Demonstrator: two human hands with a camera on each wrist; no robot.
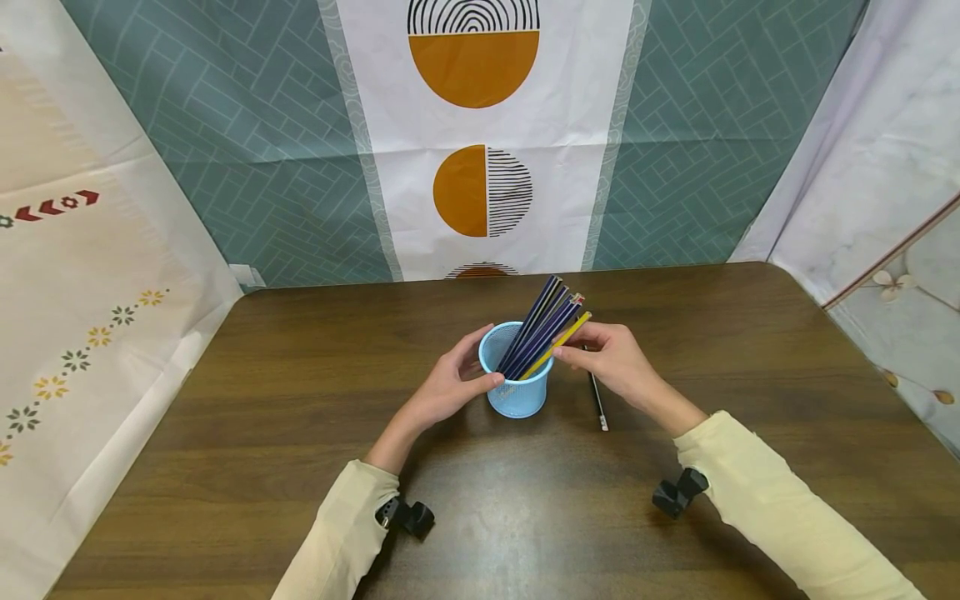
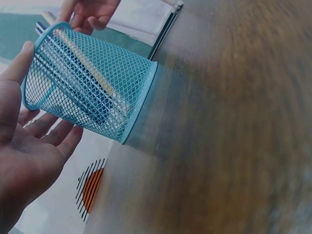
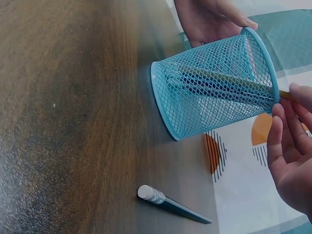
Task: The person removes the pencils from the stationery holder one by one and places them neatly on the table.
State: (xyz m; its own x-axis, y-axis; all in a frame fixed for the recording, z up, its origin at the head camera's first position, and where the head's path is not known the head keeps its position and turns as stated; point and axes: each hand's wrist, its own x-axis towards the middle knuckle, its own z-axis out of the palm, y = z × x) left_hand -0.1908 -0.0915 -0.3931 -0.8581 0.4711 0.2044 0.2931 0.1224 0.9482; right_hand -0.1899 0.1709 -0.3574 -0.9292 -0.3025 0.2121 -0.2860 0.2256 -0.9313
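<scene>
A light blue mesh pencil cup (image 1: 517, 402) stands upright on the wooden table. My left hand (image 1: 444, 387) holds it from the left, thumb at the near rim and fingers around the far side. Several dark blue pencils (image 1: 536, 333) lean to the right inside, their tops sticking out above the rim. Among them slants a yellow pencil (image 1: 576, 327), which my right hand (image 1: 613, 360) pinches at the cup's right rim. Through the mesh in the left wrist view, the pencils' lower parts (image 2: 92, 78) show inside the cup.
A black pencil with a white eraser (image 3: 180, 208) lies on the table (image 1: 300, 375) just right of the cup, partly under my right hand. Behind the table's far edge hangs a patterned cloth (image 1: 300, 142). Black wrist cameras (image 1: 678, 492) sit on both sleeves.
</scene>
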